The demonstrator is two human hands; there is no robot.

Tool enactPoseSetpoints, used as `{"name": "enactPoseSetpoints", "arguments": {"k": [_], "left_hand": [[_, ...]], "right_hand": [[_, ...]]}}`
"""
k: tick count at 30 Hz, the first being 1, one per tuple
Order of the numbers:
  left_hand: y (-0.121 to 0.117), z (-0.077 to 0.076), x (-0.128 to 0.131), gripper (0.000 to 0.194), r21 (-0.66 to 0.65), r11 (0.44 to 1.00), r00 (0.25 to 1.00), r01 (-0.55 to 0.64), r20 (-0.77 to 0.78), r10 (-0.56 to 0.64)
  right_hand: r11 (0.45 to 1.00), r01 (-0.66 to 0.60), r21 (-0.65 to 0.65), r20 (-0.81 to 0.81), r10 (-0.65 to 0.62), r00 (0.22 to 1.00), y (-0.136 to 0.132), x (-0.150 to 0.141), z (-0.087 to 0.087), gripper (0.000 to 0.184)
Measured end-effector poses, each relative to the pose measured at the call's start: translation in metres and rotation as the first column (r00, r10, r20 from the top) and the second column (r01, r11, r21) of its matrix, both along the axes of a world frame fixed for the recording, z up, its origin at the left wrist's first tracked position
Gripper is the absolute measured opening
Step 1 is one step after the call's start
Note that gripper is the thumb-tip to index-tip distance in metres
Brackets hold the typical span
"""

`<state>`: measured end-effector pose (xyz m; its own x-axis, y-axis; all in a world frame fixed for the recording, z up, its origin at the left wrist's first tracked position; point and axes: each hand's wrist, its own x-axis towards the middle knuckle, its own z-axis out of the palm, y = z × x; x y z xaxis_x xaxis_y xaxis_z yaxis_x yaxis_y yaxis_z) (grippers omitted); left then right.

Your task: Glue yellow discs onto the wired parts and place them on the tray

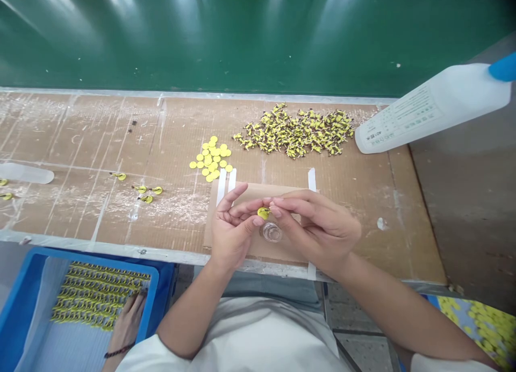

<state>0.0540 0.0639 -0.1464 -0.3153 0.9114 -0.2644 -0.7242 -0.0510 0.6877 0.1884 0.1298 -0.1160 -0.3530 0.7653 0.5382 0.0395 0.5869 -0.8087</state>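
Observation:
Between the thumb and index finger of my left hand (234, 227) is a small round yellow disc (263, 213). My right hand (318, 221) pinches at the disc's right edge, its fingertips closed on a tiny dark-and-yellow piece that they mostly hide. Just below the fingertips, a small clear cup (272, 232) stands on a cardboard pad (258, 251) taped to the bench. Loose yellow discs (212, 159) lie behind my left hand. Farther back and to the right spreads a heap of small yellow-and-dark figures (294, 130).
A white bottle (427, 108) with a blue top leans in from the right. Several discs with figures attached (147, 199) lie on the left. Another person's hand (127, 323) reaches into a blue tray (32, 286) of rowed pieces. More yellow discs (484, 323) fill a container lower right.

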Motion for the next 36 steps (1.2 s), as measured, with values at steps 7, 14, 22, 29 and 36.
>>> {"name": "enactPoseSetpoints", "arguments": {"k": [7,14,22,29,36], "left_hand": [[0.0,0.0003,0.0003,0.058,-0.011,1.0,1.0,-0.014,0.0,0.014],[0.0018,0.0028,0.0005,0.059,-0.057,0.998,1.0,-0.014,0.01,0.014],[0.001,0.001,0.0,0.058,-0.046,0.999,1.0,-0.016,0.018,0.017],[0.0006,0.0008,0.0001,0.058,-0.03,0.999,0.999,-0.012,0.035,0.013],[0.0001,0.0,-0.0002,0.058,-0.028,1.0,0.999,-0.012,0.034,0.013]], "right_hand": [[0.999,-0.013,0.039,0.0,0.013,1.0,0.001,-0.0003,-0.0006,0.03],[0.999,-0.021,0.037,-0.028,0.022,0.999,0.001,-0.0025,0.0021,0.03],[0.999,-0.028,0.037,-0.014,0.028,0.999,0.0012,-0.0016,0.0013,0.032],[0.998,-0.039,0.042,-0.015,0.04,0.999,0.0016,-0.0015,0.0011,0.032],[0.998,-0.045,0.038,-0.022,0.046,0.999,0.0017,-0.0006,0.001,0.035]]}}
